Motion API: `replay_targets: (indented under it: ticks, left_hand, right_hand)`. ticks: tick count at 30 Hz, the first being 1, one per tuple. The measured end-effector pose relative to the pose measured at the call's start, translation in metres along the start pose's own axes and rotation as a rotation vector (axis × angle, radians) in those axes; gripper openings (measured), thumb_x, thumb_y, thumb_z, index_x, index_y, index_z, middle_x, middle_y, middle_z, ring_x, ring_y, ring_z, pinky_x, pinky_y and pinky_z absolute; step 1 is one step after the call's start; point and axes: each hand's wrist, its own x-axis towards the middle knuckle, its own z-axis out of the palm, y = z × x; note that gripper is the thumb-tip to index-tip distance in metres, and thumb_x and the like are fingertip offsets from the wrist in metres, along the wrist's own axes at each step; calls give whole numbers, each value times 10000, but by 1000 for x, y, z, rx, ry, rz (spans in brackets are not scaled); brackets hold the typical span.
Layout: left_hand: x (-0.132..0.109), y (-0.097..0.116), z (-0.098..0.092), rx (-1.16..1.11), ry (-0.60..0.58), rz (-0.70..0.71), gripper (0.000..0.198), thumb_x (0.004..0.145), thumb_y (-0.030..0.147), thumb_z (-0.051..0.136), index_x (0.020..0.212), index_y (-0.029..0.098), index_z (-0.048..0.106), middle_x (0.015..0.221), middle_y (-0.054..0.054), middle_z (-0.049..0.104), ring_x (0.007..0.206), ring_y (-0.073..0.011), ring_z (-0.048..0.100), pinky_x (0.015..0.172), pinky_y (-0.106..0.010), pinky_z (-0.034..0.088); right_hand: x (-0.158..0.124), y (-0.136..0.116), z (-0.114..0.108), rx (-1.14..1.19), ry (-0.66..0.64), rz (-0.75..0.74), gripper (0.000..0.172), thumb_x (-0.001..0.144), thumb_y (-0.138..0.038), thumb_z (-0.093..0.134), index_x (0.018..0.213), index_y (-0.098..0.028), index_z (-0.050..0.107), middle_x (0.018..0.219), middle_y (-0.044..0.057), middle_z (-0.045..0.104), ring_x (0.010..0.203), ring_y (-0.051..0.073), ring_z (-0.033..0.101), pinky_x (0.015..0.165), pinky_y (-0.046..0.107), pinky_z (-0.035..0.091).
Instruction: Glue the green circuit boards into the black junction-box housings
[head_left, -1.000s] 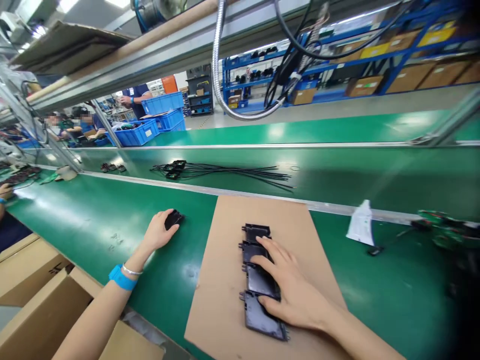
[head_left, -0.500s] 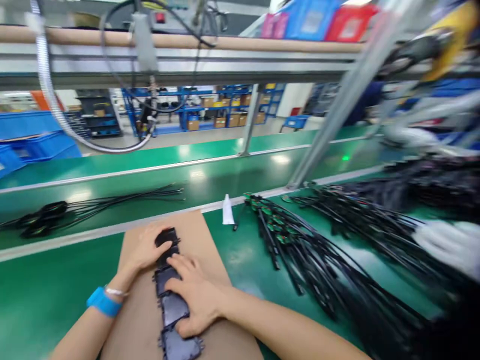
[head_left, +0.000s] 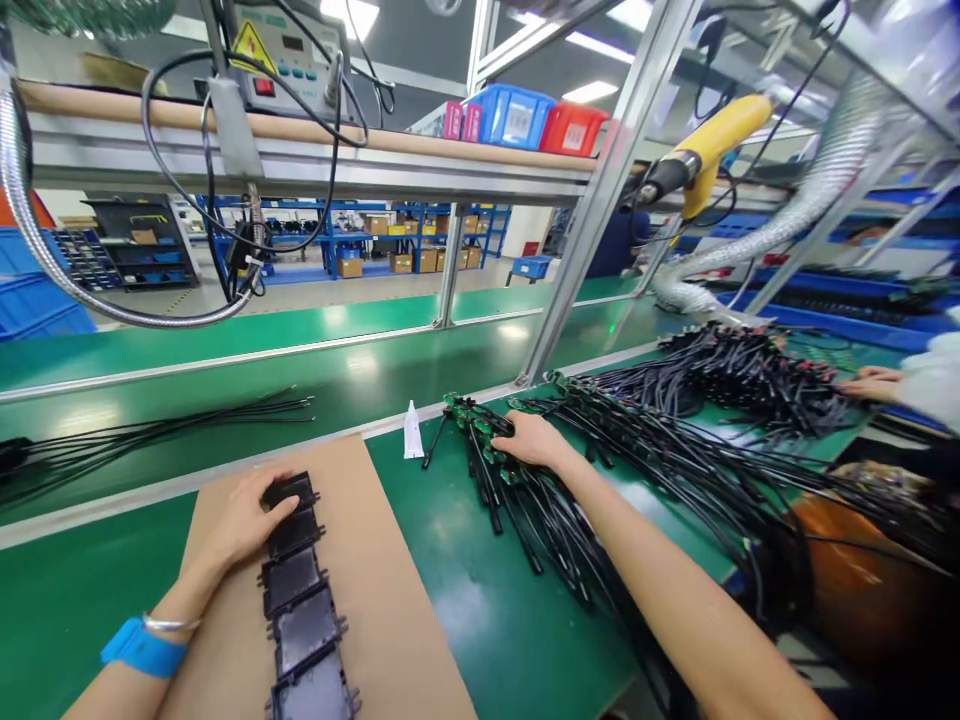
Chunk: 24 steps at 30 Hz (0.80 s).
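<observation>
Nearest to me, at the bottom of the frame left of centre, a row of black plastic covers [head_left: 300, 610] lies end to end on a sheet of brown cardboard [head_left: 375, 560] spread over the green bench [head_left: 465, 600]. My left hand [head_left: 244, 520], with a blue wristband [head_left: 139, 648] and a thin bangle on the wrist, rests on the far end of that row, fingers curled loosely over the topmost cover; I cannot tell whether it grips it or only presses down.

Further out, near the middle of the frame, my right hand [head_left: 529, 440] reaches across the bench and lies palm down on a bundle of black cables with green circuit boards [head_left: 487, 450] at their ends; the fingers bend over the cables, though a firm grasp is not clear. Just left of that bundle stands a small white tube [head_left: 412, 432], close to the metal strip that edges the belt. The cables fan out in a thick heap [head_left: 712, 440] toward the right side.

Beyond the strip, at the left, a few thin black wires [head_left: 165, 430] lie on the darker green conveyor belt [head_left: 375, 365]. At the far right edge another person's hand [head_left: 870, 384] touches the cable heap. At the upper right hangs a yellow power tool [head_left: 712, 140], and blue and red bins [head_left: 540, 122] sit on the overhead shelf.
</observation>
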Motion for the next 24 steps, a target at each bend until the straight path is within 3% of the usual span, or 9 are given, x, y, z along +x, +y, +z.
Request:
replay_targets:
  ticks: [2,4,8,11,15,17,19,21,24]
  left_hand:
    - [3,16,-2,-42,25,-13,535,728,543,589,1074,135,614,1137,-165,628,1098,-368,558,991,-588,384]
    - [8,49,-3,-90,36,11,545,756,545,574,1103,125,590,1180,-183,597,1116,-367,545,988,-592,382]
    - [12,158,3,-295,-54,221,553,848,531,515,1309,234,446,1321,-98,534,1212,-259,505,1013,-420,424]
    - [3,235,8,-889,-233,554,690,806,471,617,1382,200,352,1361,-137,487,1254,-305,460,1046,-460,376]
    - [-29,281,0,-1280,-457,585,429,794,302,592,1196,173,513,1033,-101,642,1042,-297,595,953,-478,441]
    - [-43,283,-12,-1341,-420,571,379,754,265,581,1120,184,534,935,-79,640,968,-280,610,913,-473,464]
    - [-53,280,-29,-1354,-291,606,367,719,276,577,1077,205,539,908,-66,626,938,-262,601,889,-459,478]
    - [-60,276,-50,-1328,-131,683,348,696,314,582,1030,221,549,888,-58,613,920,-243,588,889,-441,481]
    - [-68,269,-82,-1239,108,798,325,680,351,595,983,238,558,862,-41,596,908,-220,574,918,-414,469]
  right_hand:
    - [-13,9,-8,3,65,29,159,796,-318,536,784,-160,526,697,86,602,693,230,603,641,318,418]
    - [-33,1,-18,24,161,25,142,803,-319,518,828,-181,497,714,54,591,676,209,586,640,309,419]
    - [-83,-45,-42,107,399,-84,162,839,-365,490,884,-214,452,805,47,582,733,202,582,693,322,456]
    - [-115,-84,-47,219,680,-328,91,843,-265,513,907,-228,460,879,79,605,832,222,605,756,350,488]
    - [-134,-110,-44,355,758,-565,204,852,-203,559,1038,-230,482,1018,104,623,965,234,611,816,367,510]
    - [-136,-105,-45,502,632,-646,360,814,-335,662,1112,-226,492,1133,118,594,1072,259,574,894,395,492]
    - [-137,-91,-44,707,387,-602,673,718,-531,724,1252,-227,449,1297,137,504,1208,300,488,976,437,449]
    - [-140,-77,-36,926,67,-437,969,631,-674,713,1392,-228,311,1399,160,407,1268,325,436,990,459,436]
    - [-154,-71,-19,1190,-490,-283,1146,556,-697,735,1446,-243,173,1390,185,409,1058,300,604,814,417,531]
